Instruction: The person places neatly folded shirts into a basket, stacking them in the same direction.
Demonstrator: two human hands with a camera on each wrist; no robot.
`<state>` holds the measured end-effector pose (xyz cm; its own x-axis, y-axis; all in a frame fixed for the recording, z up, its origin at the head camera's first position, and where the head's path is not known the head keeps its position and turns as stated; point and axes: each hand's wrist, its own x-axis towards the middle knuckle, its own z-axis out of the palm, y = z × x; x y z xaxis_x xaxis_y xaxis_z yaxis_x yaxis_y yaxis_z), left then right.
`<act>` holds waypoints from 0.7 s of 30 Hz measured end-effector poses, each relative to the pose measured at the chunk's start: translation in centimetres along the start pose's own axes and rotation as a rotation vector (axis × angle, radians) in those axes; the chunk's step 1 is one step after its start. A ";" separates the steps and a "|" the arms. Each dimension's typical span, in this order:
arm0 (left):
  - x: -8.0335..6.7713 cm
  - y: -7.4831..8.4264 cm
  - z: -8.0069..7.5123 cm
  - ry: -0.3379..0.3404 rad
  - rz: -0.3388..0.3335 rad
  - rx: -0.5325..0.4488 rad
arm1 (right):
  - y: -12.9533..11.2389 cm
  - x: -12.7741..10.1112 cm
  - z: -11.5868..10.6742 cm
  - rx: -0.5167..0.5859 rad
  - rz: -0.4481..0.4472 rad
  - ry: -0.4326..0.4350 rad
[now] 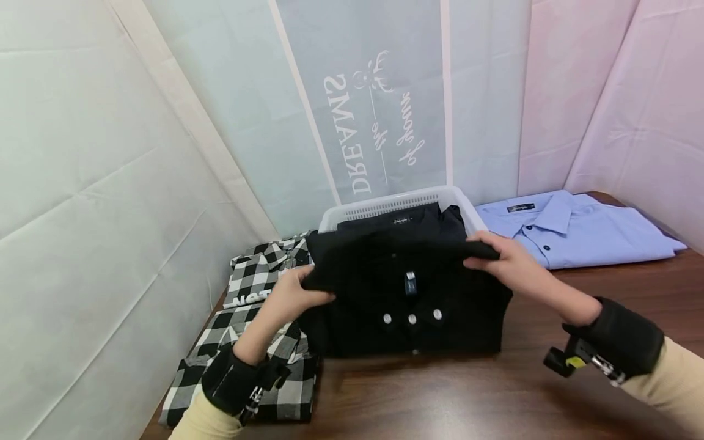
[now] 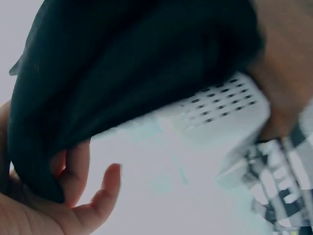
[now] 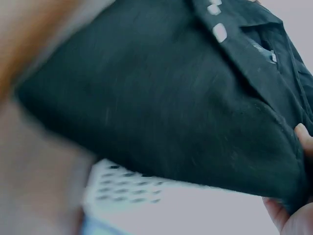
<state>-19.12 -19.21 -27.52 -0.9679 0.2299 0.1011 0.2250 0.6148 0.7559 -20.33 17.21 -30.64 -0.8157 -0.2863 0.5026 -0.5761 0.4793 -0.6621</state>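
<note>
Counter [image 1: 495, 391]: dark brown wood, by which all the clothing and the basket are carried.
Blue shirt [image 1: 583, 229]: laid folded at the far right, collar facing the wall.
Plaid shirts [image 1: 247, 342]: black-and-white checks, stacked at the left edge, partly covered by the left forearm.
Black shirt [image 1: 407, 293]: folded, held up at its upper edge just in front of the basket, its lower part resting on the counter; white buttons are seen on its front.
Basket [image 1: 396, 205]: white, slotted rim, another black garment lying inside.
Left hand [image 1: 291, 296]: grip clamped on the black shirt's left corner.
Right hand [image 1: 503, 260]: grip clamped on the right corner.
</note>
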 end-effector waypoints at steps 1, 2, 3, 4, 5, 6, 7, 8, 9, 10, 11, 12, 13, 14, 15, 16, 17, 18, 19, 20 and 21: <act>0.2 0.5 -0.3 0.054 0.002 -0.023 | -0.3 0.7 -0.2 0.021 -0.004 0.043; 0.4 1.0 -0.6 0.105 0.009 -0.052 | -0.7 1.4 -0.5 0.046 -0.002 0.083; 0.6 1.6 -0.8 0.156 0.024 -0.080 | -1.1 2.1 -0.7 0.079 0.003 0.119; 0.8 2.1 -1.0 0.209 0.037 -0.112 | -1.5 2.8 -1.1 0.117 0.005 0.149; 0.9 2.6 -1.2 0.262 0.050 -0.138 | -1.9 3.4 -1.4 0.152 0.011 0.178; 1.0 3.1 -1.3 0.311 0.067 -0.162 | -2.4 4.0 -1.7 0.178 0.019 0.205; 1.2 3.7 -1.5 0.359 0.100 -0.190 | -2.9 4.7 -2.0 0.202 0.023 0.230; 1.4 4.1 -1.7 0.406 0.138 -0.211 | -3.4 5.3 -2.2 0.215 0.015 0.260; 1.7 4.6 -1.9 0.454 0.169 -0.216 | -3.7 6.0 -2.4 0.220 0.010 0.283; 2.1 4.9 -2.2 0.494 0.197 -0.218 | -4.0 6.8 -2.6 0.216 0.005 0.307; 2.6 5.0 -2.4 0.529 0.224 -0.211 | -4.1 7.5 -2.7 0.202 0.001 0.329; 3.2 5.1 -2.5 0.559 0.246 -0.200 | -4.1 8.3 -2.8 0.187 -0.007 0.350; 4.0 5.1 -2.6 0.582 0.263 -0.190 | -3.9 9.1 -2.8 0.164 -0.019 0.373; 4.8 4.9 -2.6 0.596 0.264 -0.180 | -3.5 9.9 -2.7 0.142 -0.028 0.384; 5.6 4.6 -2.6 0.605 0.263 -0.165 | -2.9 10.7 -2.6 0.128 -0.033 0.386; 6.5 4.2 -2.5 0.609 0.262 -0.163 | -2.4 11.5 -2.4 0.117 -0.032 0.386; 7.3 3.6 -2.3 0.614 0.254 -0.158 | -1.7 12.2 -2.2 0.117 -0.028 0.372; 8.1 3.1 -2.1 0.615 0.239 -0.158 | -1.0 12.8 -1.9 0.121 -0.025 0.356; 8.7 2.5 -1.8 0.614 0.215 -0.156 | -0.3 13.4 -1.7 0.119 -0.016 0.334; 9.3 1.9 -1.5 0.613 0.189 -0.151 | 0.3 13.8 -1.4 0.128 -0.003 0.304; 9.8 1.3 -1.1 0.602 0.159 -0.150 | 1.0 14.2 -1.1 0.131 0.016 0.277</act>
<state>-28.43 -16.96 -24.85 -0.8269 -0.1812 0.5323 0.3953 0.4859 0.7795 -32.41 14.50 -23.57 -0.7900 -0.0341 0.6121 -0.5798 0.3658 -0.7280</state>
